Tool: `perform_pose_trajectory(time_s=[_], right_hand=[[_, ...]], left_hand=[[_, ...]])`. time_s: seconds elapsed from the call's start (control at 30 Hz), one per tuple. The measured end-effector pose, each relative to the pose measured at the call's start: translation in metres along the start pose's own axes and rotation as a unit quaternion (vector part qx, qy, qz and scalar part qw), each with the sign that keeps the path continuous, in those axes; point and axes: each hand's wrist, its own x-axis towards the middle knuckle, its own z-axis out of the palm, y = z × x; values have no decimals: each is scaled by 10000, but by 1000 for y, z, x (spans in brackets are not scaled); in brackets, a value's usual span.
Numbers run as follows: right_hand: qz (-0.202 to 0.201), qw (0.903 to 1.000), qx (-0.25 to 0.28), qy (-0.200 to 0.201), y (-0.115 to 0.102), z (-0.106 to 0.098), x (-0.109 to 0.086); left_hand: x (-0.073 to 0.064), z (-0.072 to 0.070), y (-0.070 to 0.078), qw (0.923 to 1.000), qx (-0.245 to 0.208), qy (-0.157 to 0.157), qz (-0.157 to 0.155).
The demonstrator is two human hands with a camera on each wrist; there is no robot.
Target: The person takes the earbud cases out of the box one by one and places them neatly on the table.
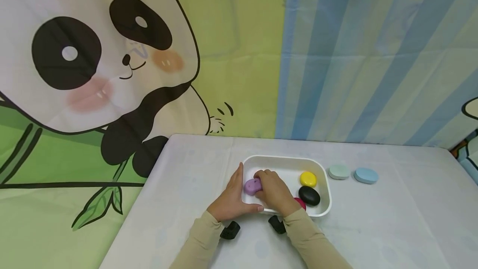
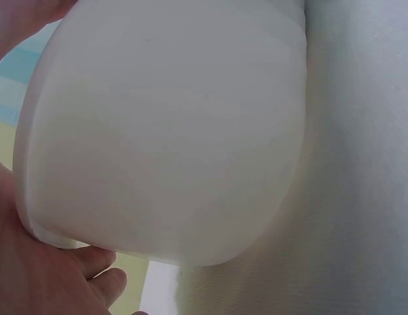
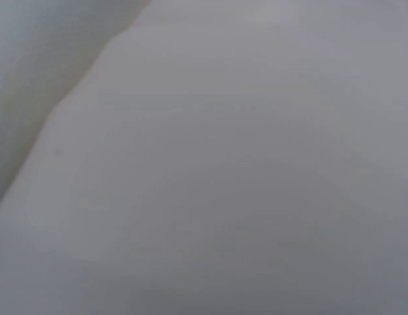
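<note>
Head view: at the lower centre, the right hand (image 1: 274, 190) curls its fingers round a purple piece (image 1: 252, 186) near the left end of a white tray (image 1: 281, 165). The left hand (image 1: 233, 198) spreads thumb and straight fingers against the tray's lower-left corner. Yellow (image 1: 308, 179), black (image 1: 309, 196) and red (image 1: 300, 203) pieces lie toward the tray's right end; pale green (image 1: 338, 172) and blue (image 1: 366, 175) pieces sit right of it on the table (image 1: 388, 223).

Left wrist view: the tray's outer wall fills the centre, the hand touching it at left.

Right wrist view: blurred pale surface; fingers unseen.
</note>
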Motion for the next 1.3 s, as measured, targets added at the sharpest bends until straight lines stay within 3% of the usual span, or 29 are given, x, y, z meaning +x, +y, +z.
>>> perform_pose_trajectory(time_s=[0.5,1.03,1.3], right_hand=[[356,9985,303,270,7,-15,-14],[1020,9930,550,237,17,-34,-28],[1018,9937,317,351,23,-45,-35]], left_hand=[[-3,3,-1,10000,-27,24,-65],[-3,2,-2,9999,41,54,-82],[-1,3,-2,9999,46,116,-49]])
